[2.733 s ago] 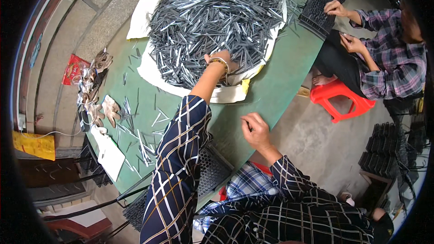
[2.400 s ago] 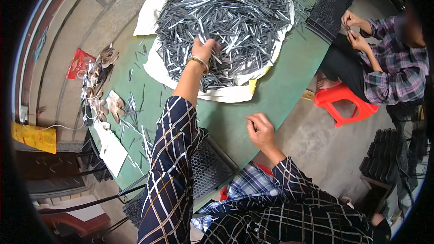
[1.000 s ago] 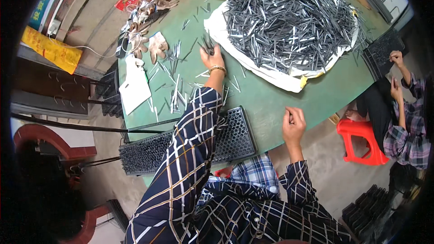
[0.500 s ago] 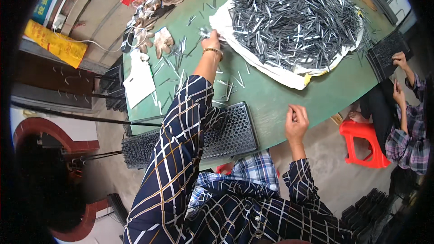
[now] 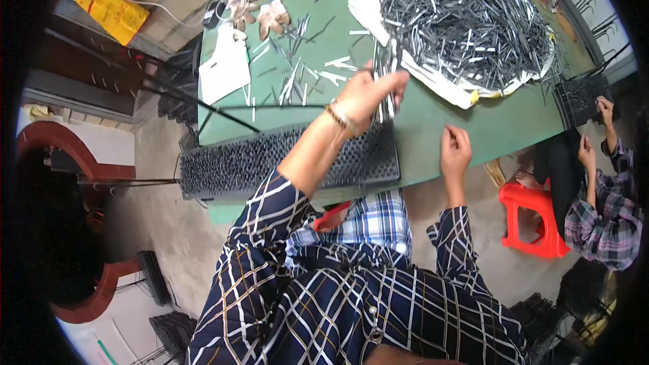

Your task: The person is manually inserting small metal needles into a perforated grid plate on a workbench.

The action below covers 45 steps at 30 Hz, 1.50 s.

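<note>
My left hand (image 5: 368, 98) is closed around a bundle of thin dark and silvery strips (image 5: 387, 61), raised over the table between the big heap and the black tray. The tray (image 5: 236, 165), a long frame full of small holes, lies along the table's near edge, partly under my left forearm. My right hand (image 5: 457, 152) hovers by the table edge with its fingers curled together; whatever they hold, if anything, is too small to make out. A large heap of the same strips (image 5: 466, 23) fills an opened white sack (image 5: 443, 89) at the far right.
Loose strips (image 5: 294, 84) lie scattered on the green table (image 5: 500, 122). Work gloves (image 5: 273, 17) and a white card (image 5: 225, 71) are at the left. A co-worker's hand (image 5: 605, 109) touches another black tray (image 5: 583, 99) on the right, near a red stool (image 5: 534, 220).
My left hand has come back from the far side of the table, toward me and rightward, now with a bundle of strips plainly in it. My right hand has shifted slightly.
</note>
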Motion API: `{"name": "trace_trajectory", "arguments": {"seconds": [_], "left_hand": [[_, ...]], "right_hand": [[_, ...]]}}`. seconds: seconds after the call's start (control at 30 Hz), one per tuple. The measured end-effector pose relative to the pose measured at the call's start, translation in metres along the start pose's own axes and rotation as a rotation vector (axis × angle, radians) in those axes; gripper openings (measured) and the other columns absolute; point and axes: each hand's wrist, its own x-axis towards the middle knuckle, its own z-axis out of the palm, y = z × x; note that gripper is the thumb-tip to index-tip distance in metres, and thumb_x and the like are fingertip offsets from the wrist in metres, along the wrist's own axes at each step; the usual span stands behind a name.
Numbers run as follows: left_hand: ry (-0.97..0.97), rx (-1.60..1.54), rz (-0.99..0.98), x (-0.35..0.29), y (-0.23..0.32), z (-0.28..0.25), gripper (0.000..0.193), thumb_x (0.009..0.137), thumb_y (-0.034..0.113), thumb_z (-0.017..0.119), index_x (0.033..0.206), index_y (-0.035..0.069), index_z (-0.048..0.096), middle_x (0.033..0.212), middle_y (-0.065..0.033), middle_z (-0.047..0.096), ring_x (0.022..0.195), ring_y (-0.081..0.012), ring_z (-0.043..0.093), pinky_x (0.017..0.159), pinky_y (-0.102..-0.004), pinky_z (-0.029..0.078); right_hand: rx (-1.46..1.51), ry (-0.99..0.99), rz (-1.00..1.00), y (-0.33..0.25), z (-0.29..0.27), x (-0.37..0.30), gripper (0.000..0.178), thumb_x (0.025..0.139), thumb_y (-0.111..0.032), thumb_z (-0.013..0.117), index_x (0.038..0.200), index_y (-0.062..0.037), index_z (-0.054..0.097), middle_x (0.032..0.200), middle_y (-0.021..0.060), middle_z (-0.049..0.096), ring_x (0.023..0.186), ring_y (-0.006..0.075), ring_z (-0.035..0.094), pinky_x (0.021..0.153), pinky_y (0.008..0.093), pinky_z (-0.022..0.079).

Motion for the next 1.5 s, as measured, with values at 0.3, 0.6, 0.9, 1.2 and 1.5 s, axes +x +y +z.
{"name": "trace_trajectory", "arguments": {"seconds": [0.3,0.6,0.9,1.2,1.5], "left_hand": [[-0.242,-0.252,-0.256,-0.144,-0.072,-0.018,0.018,0.085,0.02,0.064,0.09,0.006,0.054,0.07,-0.0019,0.054,0.059,-0.0101,0.052,0.051,-0.0235,0.043],[-0.473,-0.531,-0.53,-0.197,-0.124,-0.062,0.015,0.087,0.018,0.06,0.091,0.008,0.049,0.064,0.0013,0.046,0.051,-0.007,0.044,0.045,-0.0206,0.037],[-0.441,-0.535,-0.357,-0.2,-0.14,-0.073,0.018,0.088,0.015,0.06,0.1,0.008,0.048,0.068,0.0006,0.047,0.052,-0.0074,0.045,0.046,-0.0197,0.037],[-0.217,-0.493,-0.334,-0.187,-0.139,-0.066,0.025,0.089,0.019,0.056,0.107,0.006,0.048,0.075,-0.0013,0.053,0.054,-0.0071,0.049,0.045,-0.0203,0.039],[-0.165,-0.411,-0.245,-0.186,-0.139,-0.064,0.032,0.09,0.019,0.055,0.117,0.005,0.046,0.079,-0.0022,0.053,0.056,-0.0066,0.048,0.047,-0.0191,0.039]], "right_hand": [[1.274,-0.674,0.59,-0.159,0.023,-0.058,0.069,0.095,-0.056,0.023,0.139,-0.0027,0.028,0.123,0.0205,0.051,0.097,0.0275,0.06,0.083,0.0393,0.05],[0.852,-1.317,0.761,-0.162,0.06,-0.096,0.062,0.096,-0.05,0.03,0.124,0.0027,0.048,0.1,0.0196,0.065,0.091,0.0255,0.064,0.08,0.0325,0.051],[0.9,-0.968,0.773,-0.156,0.066,-0.107,0.03,0.092,-0.02,0.054,0.112,0.0017,0.056,0.08,0.0043,0.061,0.074,0.0124,0.062,0.066,0.0238,0.051],[0.626,-0.895,0.599,-0.151,0.069,-0.098,0.027,0.093,-0.023,0.052,0.11,-0.0041,0.061,0.089,0.0038,0.066,0.077,0.0079,0.062,0.056,0.0164,0.044],[0.706,-0.807,0.695,-0.15,0.062,-0.094,0.027,0.092,-0.017,0.055,0.112,0.0007,0.058,0.093,0.0094,0.066,0.083,0.0141,0.063,0.069,0.0253,0.051]]}}
